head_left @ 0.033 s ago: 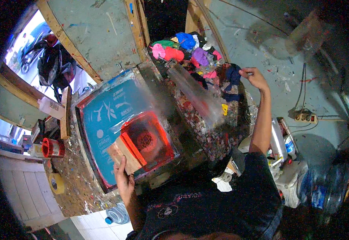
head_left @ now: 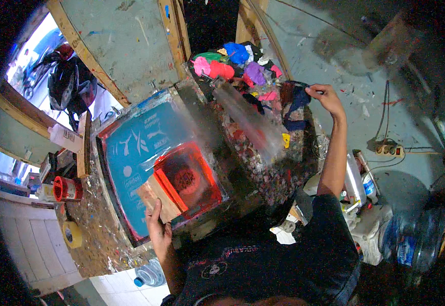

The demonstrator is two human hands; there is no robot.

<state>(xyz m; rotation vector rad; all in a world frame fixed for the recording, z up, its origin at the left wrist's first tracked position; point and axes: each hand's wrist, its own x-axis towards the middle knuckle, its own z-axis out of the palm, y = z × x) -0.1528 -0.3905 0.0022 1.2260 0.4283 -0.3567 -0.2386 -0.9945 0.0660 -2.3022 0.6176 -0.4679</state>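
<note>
Going by the screen (head_left: 143,158) as landmark, left to right. Far left of it, black bag (head_left: 67,84): contents hidden, background behind it blown out. Just left of screen, pale squeeze bottle (head_left: 65,137), lower part hidden behind a wood upright (head_left: 84,145). Red tub (head_left: 67,188) below that; can't see its fill. Tape roll (head_left: 72,234) lies on the table (head_left: 92,239), left of screen's near corner. Below screen, clear water bottle (head_left: 151,274) partly covered by table edge and left forearm.

Left hand (head_left: 159,232) at screen's near edge: fingers gripping the wooden handle of a squeegee (head_left: 164,198), thumb on top, other fingers mostly hidden underneath. Squeegee rests on the screen, its red edge against the red-inked window (head_left: 185,178). Round motif there is smeared, unreadable. Hazy streak right of screen, can't identify.

Right of screen, rag pile (head_left: 222,70); pieces overlap, no count. Further right, right hand (head_left: 327,99), fingers pinching a dark blue cloth (head_left: 299,97); lower folds merge into dark clutter.

Vs earlier frame: left hand and squeegee unchanged. Right hand about same spot; cloth reshaped, with 1 thin dark edge now drawn out left of the fingertips.
</note>
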